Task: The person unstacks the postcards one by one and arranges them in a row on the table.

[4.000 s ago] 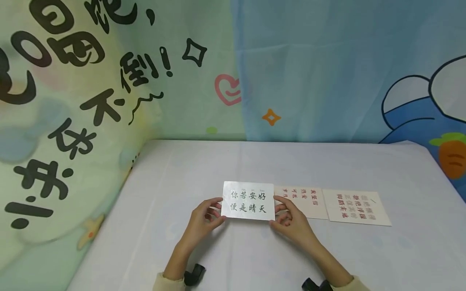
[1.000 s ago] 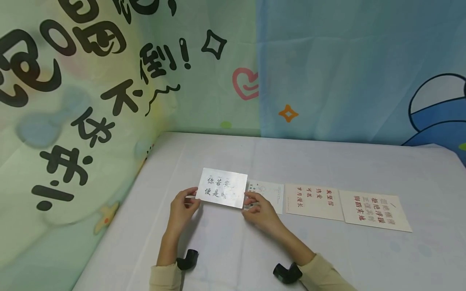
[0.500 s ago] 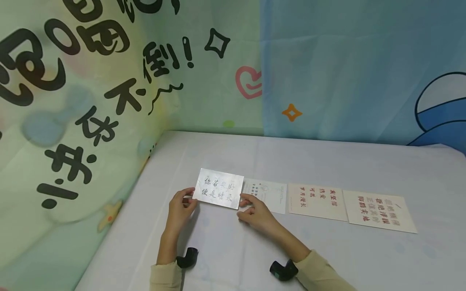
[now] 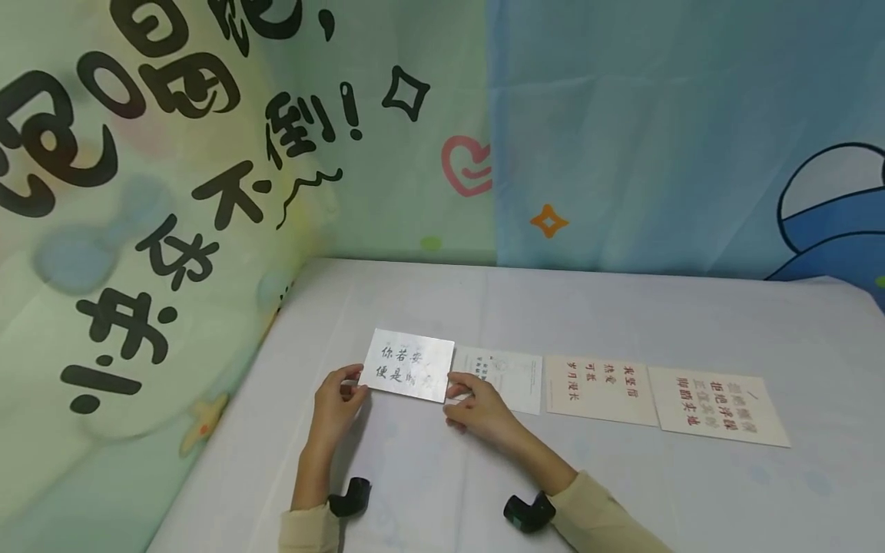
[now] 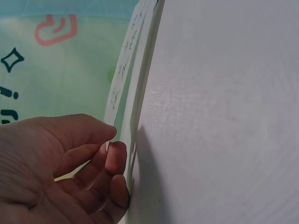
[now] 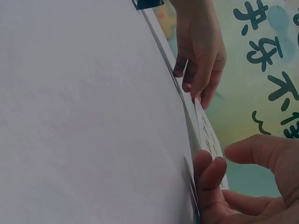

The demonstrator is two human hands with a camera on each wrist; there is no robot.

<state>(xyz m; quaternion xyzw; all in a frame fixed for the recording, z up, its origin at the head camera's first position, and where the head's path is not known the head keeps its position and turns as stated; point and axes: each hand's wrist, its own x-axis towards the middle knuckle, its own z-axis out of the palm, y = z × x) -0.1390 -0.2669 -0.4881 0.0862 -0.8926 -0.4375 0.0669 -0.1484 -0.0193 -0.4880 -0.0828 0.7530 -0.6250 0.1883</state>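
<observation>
A white card (image 4: pixel 406 367) with dark handwritten-style Chinese characters is held tilted up above the table, glossy with reflected light. My left hand (image 4: pixel 340 407) pinches its left edge; the left wrist view shows the card's corner between thumb (image 5: pixel 100 131) and forefinger. On the opposite side, my right hand (image 4: pixel 484 411) has its fingers curled at the right edge. In the right wrist view the card (image 6: pixel 209 135) passes between those fingers (image 6: pixel 212 175) and the thumb, which seems to stand slightly off it. The card's back is hidden in the head view.
Right of the held card, a white card (image 4: pixel 515 380) with small print lies partly behind my right hand. A cream card (image 4: pixel 600 389) and another cream card (image 4: pixel 719 405), both with red characters, continue the row. A printed cloth backdrop (image 4: pixel 622 138) rises behind the white table (image 4: pixel 622 491).
Both hands have moved the held card leftward from in front of the row, uncovering more of the white printed card. Over the last half second the card shifts slightly left; its glare changes.
</observation>
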